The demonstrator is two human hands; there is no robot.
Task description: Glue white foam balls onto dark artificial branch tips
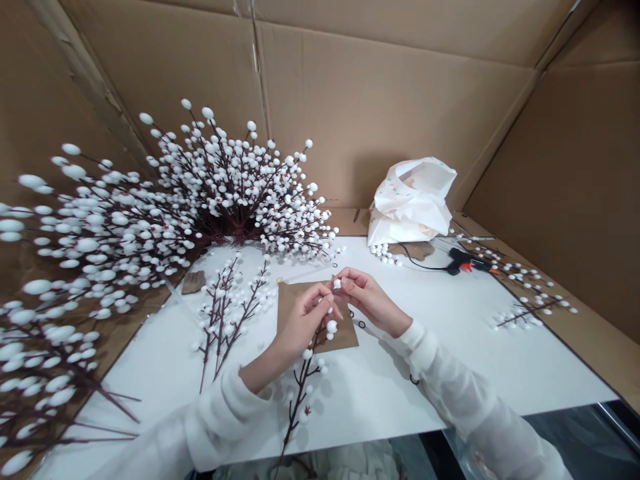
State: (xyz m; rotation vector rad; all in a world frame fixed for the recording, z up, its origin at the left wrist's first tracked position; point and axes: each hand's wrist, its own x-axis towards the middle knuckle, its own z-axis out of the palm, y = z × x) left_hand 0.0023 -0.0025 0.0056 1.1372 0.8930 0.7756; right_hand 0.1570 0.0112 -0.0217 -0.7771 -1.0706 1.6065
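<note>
Both hands meet above a brown square sheet (295,310) on the white board. My left hand (306,317) is closed round the upper part of a dark brown twig (300,383) with white berries, whose stem runs down toward the board's front edge. My right hand (367,298) pinches a white berry (337,285) between thumb and fingers, close to the left fingertips. Whether that berry is joined to the twig cannot be made out. Another white berry (331,327) shows just below the hands.
Large bunches of white-berry stems (235,173) fill the left and back left. Loose twigs (220,313) lie left of the sheet. At the back right are a white bag (413,200), a black glue gun (467,261) and more berry twigs (530,310). Cardboard walls surround the board.
</note>
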